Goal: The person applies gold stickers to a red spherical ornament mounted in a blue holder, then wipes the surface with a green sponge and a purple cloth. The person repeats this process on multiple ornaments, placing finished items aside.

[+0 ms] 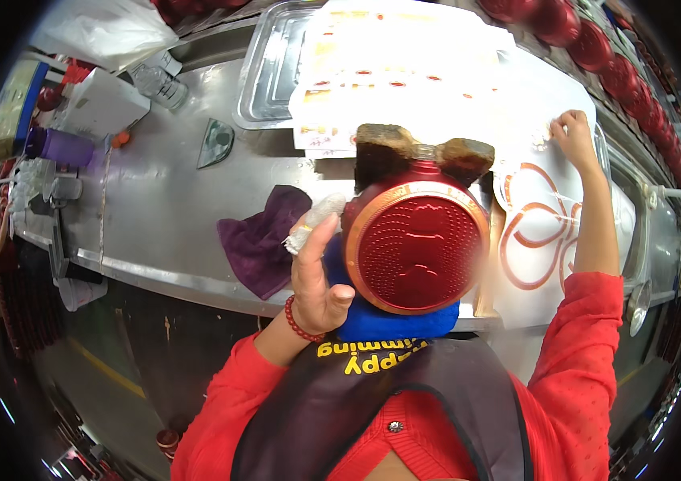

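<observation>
A shiny red round vessel (417, 248) with a gold band and dotted relief lies with its round face up in front of me. It leans on a rest with two dark brown worn blocks (383, 152), above a blue pad (404, 321). My left hand (316, 280) is upright by the vessel's left side, fingers stretched and thumb apart. White wrapping (320, 220) covers part of its fingers. My right hand (573, 140) reaches far right over a white sheet (529, 104), fingertips pinched beside small white bits (541, 136); what they hold is too small to tell.
Left of the vessel lies a purple cloth (264, 240) on the metal table (156, 192). Curved orange-brown strips (533, 284) lie on the sheet at right. Behind are a clear tray (264, 80) and bright printed sheets (404, 64). Red vessels (593, 48) line the far right.
</observation>
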Tool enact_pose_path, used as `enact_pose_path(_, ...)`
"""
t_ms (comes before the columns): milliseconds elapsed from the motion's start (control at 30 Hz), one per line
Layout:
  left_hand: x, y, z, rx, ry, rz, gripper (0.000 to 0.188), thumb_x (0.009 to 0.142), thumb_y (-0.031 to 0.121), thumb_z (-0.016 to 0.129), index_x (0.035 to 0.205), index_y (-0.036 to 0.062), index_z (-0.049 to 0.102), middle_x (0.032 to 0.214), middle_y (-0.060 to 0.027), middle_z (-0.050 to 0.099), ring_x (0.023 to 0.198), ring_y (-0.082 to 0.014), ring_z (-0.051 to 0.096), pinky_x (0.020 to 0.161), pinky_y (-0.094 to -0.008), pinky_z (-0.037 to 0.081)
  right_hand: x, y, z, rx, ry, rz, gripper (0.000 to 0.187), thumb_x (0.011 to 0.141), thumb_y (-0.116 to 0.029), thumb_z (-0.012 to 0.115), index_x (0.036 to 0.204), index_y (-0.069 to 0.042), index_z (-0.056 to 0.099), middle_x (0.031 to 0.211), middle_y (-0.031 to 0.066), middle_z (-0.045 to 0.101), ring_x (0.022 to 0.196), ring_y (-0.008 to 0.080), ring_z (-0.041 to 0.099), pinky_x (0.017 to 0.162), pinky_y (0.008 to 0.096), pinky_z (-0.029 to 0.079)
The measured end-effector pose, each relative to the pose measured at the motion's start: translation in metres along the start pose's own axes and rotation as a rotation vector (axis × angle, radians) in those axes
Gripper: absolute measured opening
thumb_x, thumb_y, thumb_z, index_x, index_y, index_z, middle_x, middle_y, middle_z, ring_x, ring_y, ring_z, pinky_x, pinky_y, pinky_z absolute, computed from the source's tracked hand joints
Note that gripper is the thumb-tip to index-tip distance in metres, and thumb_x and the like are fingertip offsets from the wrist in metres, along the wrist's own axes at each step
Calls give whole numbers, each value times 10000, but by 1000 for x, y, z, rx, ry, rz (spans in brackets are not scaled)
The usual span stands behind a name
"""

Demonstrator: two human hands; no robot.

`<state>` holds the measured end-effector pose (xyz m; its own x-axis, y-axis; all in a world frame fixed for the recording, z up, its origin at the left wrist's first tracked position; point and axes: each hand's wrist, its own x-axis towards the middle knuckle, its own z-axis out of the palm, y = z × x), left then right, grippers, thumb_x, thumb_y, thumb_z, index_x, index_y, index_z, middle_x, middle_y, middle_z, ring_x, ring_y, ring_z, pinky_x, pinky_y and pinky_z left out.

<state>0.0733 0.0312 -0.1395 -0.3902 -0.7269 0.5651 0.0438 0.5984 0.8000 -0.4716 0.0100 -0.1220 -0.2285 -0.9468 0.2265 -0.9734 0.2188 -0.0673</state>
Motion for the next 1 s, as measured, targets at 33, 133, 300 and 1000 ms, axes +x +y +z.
enact_pose_path(33, 1, -1, 0, 24, -4, 6, 807, 1039, 552, 503, 1506, -88, 354, 1484, -263, 488, 1367, -369, 504, 1158, -445, 364, -1, 7, 14, 3, 42, -42, 217, 889, -199, 735, 983, -6, 707, 1089, 211, 623, 936, 363, 636, 835, 449, 522)
enact_pose_path(133, 1, 0, 1, -28, 20, -69, 803, 1044, 555, 490, 1501, -92, 360, 1466, -258, 505, 1367, -356, 504, 1149, -435, 374, -5, 20, 36, -86, 85, -25, 134, 886, -127, 699, 912, 5, 699, 1118, 229, 620, 999, 410, 626, 876, 479, 517)
enact_pose_path(300, -2, 2, -3, -80, -106, -153, 837, 1052, 588, 424, 1558, -51, 234, 1579, -246, 351, 1457, -316, 390, 1209, -442, 302, 0, 6, -4, -87, 69, -43, 126, 906, -111, 708, 945, 5, 682, 1164, 199, 592, 1064, 374, 588, 924, 446, 487)
enact_pose_path(1000, 11, 14, 0, 51, -51, -129, 863, 1055, 604, 397, 1521, -117, 305, 1506, -239, 452, 1403, -294, 453, 1171, -406, 337, -28, -20, 3, -41, 76, -14, 114, 890, -129, 705, 937, -25, 702, 1120, 181, 629, 1029, 381, 610, 867, 469, 520)
